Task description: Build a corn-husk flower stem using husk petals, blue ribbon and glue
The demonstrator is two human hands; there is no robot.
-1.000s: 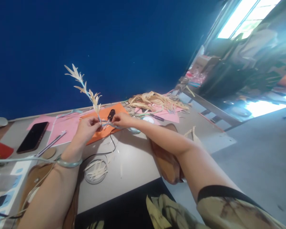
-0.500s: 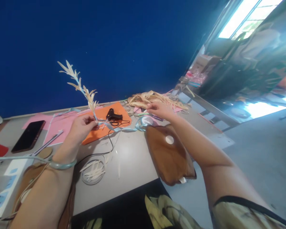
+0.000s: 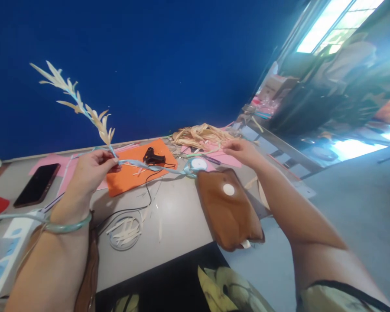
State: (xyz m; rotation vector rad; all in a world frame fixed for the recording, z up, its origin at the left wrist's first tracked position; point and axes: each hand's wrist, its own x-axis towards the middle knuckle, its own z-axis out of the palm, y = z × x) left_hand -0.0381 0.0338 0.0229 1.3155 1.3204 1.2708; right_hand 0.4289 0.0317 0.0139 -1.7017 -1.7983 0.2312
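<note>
My left hand (image 3: 92, 167) is closed in a pinch around the lower stem of a leafy sprig (image 3: 84, 108), which tilts up to the left. Pale, dry-looking leaves stand along the sprig, and its stem is wrapped in light blue. From my left fingers a light blue ribbon (image 3: 156, 168) stretches right, to a ribbon roll (image 3: 198, 164) beside a brown cushion (image 3: 227, 212). My right hand (image 3: 245, 152) hovers beyond the cushion, fingers drawn together near a thin pale strand; whether they grip it is unclear. Behind its fingertips lies a heap of dry husk strips (image 3: 198, 135).
A black glue gun (image 3: 154, 157) lies on an orange sheet (image 3: 123, 182), its cord trailing toward me. Cut pale strips (image 3: 126, 232) fill a round dish. At left are a phone (image 3: 37, 184) and a white power strip (image 3: 6, 264). A blue wall (image 3: 182, 65) rises behind the table.
My left hand has shifted left with the sprig, which leans further left, and the ribbon is straighter. My right hand has moved right, away from the husk heap's middle.
</note>
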